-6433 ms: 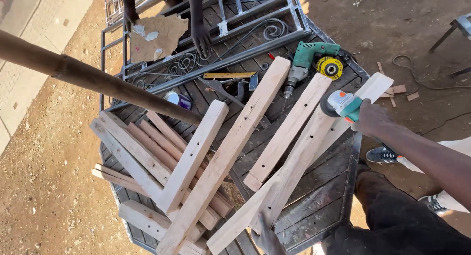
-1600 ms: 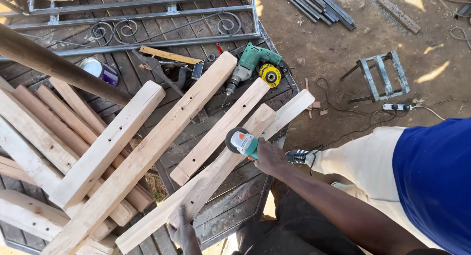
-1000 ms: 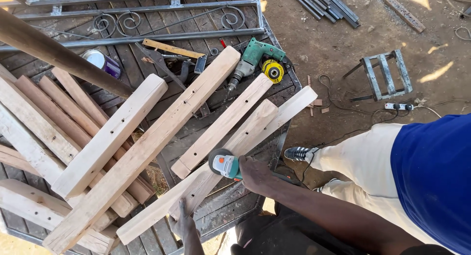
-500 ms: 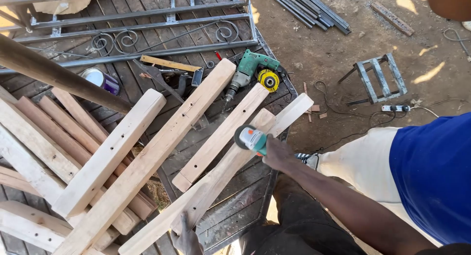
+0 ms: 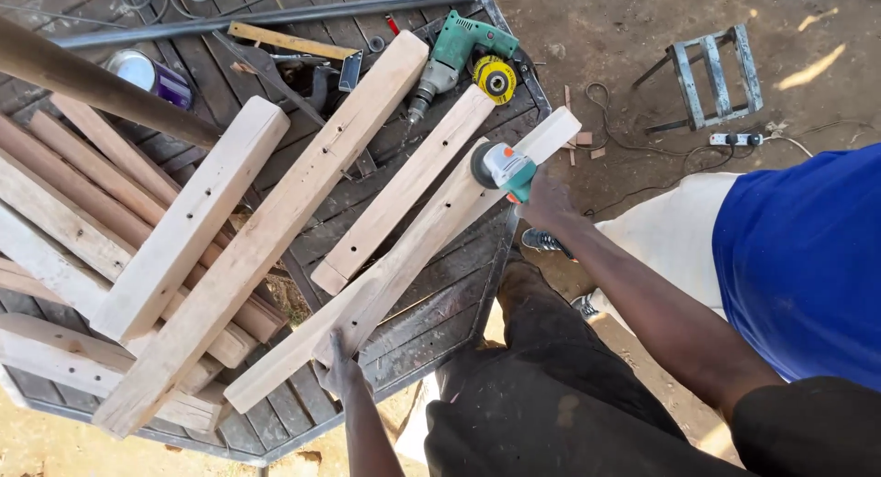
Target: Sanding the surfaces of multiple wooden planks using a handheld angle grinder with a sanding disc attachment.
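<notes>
The right hand [image 5: 548, 202] was wrapped fully around the grip of a small teal sander [image 5: 501, 165], so its fingers were mostly hidden behind the tool. The sander sat on the upper end of a long pale plank [image 5: 431, 229]. The left hand [image 5: 341, 371] was closed on the lower end of this plank, and I could only see its back. The plank lay slanted on the dark metal counter [image 5: 440, 312], with its upper end close to the counter's right edge (beyond this edge was bare sandy ground). Three more thick planks lay beside it to the left, and thinner slats under them were partly covered. One green drill [image 5: 454, 60] rested near the top. A person in a blue shirt [image 5: 808, 266] was cut off at the right border.
</notes>
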